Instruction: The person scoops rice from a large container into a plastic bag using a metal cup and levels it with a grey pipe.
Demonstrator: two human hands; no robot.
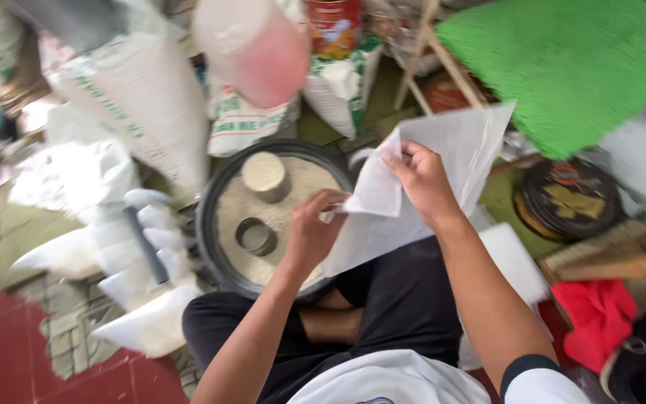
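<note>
Basin [214,224] w/ grain is sitting on floor before the knees; two tins [265,176] are standing in it. Filled bags [143,262] are lying left of basin, sacks [143,97] leaning behind it, round tray [566,198] lying right.

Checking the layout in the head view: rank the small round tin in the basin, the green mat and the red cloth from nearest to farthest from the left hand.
From the left hand:
1. Small round tin, just to its left in the grain.
2. Red cloth, low on the right.
3. Green mat, top right corner, farthest.
</note>
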